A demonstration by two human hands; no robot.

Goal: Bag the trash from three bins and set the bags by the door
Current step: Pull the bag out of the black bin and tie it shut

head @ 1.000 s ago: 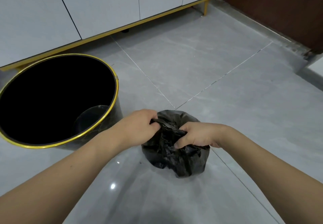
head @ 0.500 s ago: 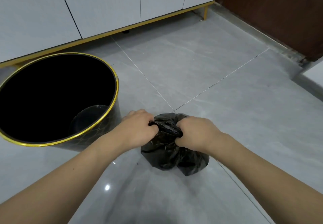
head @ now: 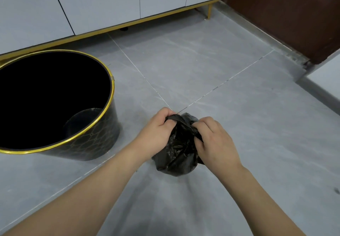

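A small black trash bag sits on the grey tile floor in the middle of the head view. My left hand grips the bunched top of the bag from the left. From the right, my right hand grips the same gathered plastic, fingers curled into it. Both hands hide most of the bag's neck. To the left stands a round black bin with a gold rim; its inside is dark and shows only a bare bottom.
White cabinets on a gold base run along the back. A dark brown door stands at the back right, with a light wall corner beside it. Grey floor tiles stretch between the bag and the door.
My hands have shifted their hold on the bag's top, drawing the gathered plastic tighter and closer together. The view has tilted slightly; the bin has not moved.
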